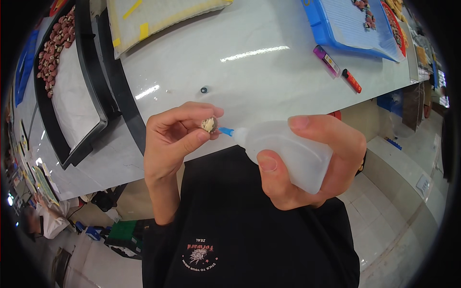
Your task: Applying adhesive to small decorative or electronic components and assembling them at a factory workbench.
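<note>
Between the thumb and fingers of my left hand (165, 137) is a small roundish piece (209, 125), brownish with a cream-coloured patch. My right hand (343, 146) grips a translucent white squeeze bottle (288, 149), tilted so that it points left. Its blue nozzle tip (226, 131) is right beside the small piece; whether they touch, I cannot tell. A tiny dark round bit (204, 90) lies on the white tabletop (192, 67), just beyond my left hand.
Left, a black tray (96, 125) holds many reddish pieces (55, 48) on white lining. A yellow-taped panel (163, 19) lies at the back. Back right are a blue tray (317, 29), a purple marker (326, 61) and a red lighter-like object (352, 80). Another person (50, 223) is far left.
</note>
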The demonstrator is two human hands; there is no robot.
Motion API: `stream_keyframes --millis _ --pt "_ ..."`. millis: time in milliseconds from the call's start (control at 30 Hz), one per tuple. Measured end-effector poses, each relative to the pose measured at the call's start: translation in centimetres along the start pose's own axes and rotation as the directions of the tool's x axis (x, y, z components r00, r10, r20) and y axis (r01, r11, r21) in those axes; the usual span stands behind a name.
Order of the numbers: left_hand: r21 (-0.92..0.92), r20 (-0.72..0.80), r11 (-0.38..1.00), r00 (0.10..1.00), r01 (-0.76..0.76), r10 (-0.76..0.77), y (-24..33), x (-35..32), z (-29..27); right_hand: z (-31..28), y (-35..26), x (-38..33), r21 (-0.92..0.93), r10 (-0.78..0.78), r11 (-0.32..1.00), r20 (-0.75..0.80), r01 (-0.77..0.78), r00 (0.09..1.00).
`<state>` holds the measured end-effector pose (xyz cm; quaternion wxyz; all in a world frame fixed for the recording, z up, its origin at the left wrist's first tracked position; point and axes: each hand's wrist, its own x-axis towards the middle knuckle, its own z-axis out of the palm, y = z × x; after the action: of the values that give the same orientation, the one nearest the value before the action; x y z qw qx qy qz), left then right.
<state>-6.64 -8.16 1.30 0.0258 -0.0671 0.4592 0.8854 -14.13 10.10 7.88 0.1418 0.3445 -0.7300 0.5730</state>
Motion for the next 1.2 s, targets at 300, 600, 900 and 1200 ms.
stream_keyframes --millis 300,600,900,1200 --pt "-0.002 0.0 1.0 1.0 -0.008 0.008 -0.44 -0.12 -0.15 0.93 -0.3 -0.36 -0.048 -0.078 0.996 -0.036 0.076 0.996" --pt "-0.016 0.031 1.0 1.0 -0.003 0.003 -0.53 0.1 0.13 0.66 -0.57 -0.55 -0.09 -0.128 0.988 -0.016 0.126 0.992" --pt "-0.006 0.019 1.0 1.0 0.019 -0.019 -0.29 -0.04 0.27 0.61 -0.68 -0.38 -0.115 -0.136 0.984 0.013 0.137 0.991" --pt "0.033 0.027 0.999 1.0 -0.006 0.005 -0.37 -0.16 0.24 0.68 -0.88 -0.45 -0.122 -0.133 0.983 0.016 0.134 0.991"
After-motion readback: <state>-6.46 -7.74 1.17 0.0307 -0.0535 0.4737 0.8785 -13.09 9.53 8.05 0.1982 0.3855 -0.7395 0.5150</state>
